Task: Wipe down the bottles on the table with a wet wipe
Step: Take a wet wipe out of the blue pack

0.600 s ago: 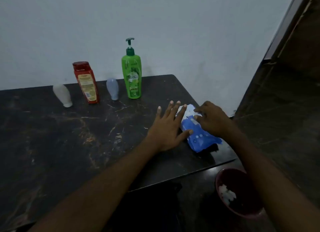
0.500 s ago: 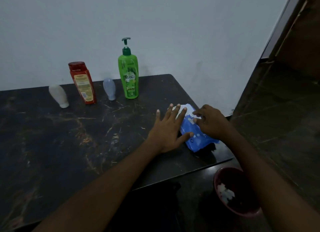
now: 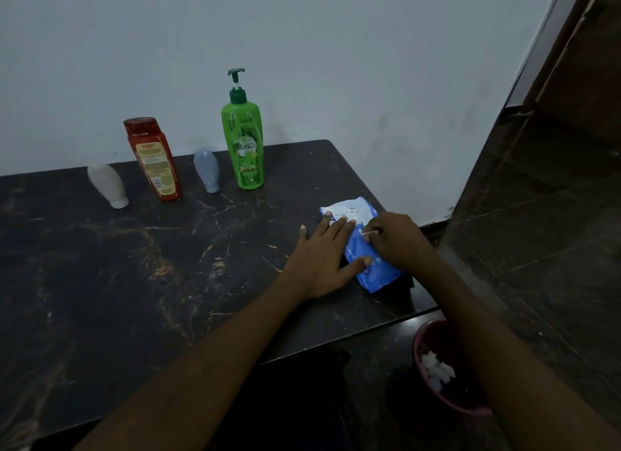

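A blue wet wipe pack (image 3: 373, 272) lies near the right edge of the dark marble table (image 3: 100, 282). My left hand (image 3: 327, 259) lies flat with spread fingers on the pack's left side. My right hand (image 3: 398, 244) rests on the pack's right side, fingertips pinched at its white top flap. Along the far wall stand a white bottle (image 3: 107, 185), a red bottle (image 3: 153, 158), a small pale blue bottle (image 3: 207, 171) and a tall green pump bottle (image 3: 242, 138), all out of reach of both hands.
A maroon bin (image 3: 437, 366) with crumpled white wipes inside stands on the floor beside the table's near right corner. A pale wall runs behind the table. Dark tiled floor and a door frame lie to the right.
My right hand's fingertips have closed in on the pack's top flap. My left hand stays pressed on the pack. The view has shifted slightly.
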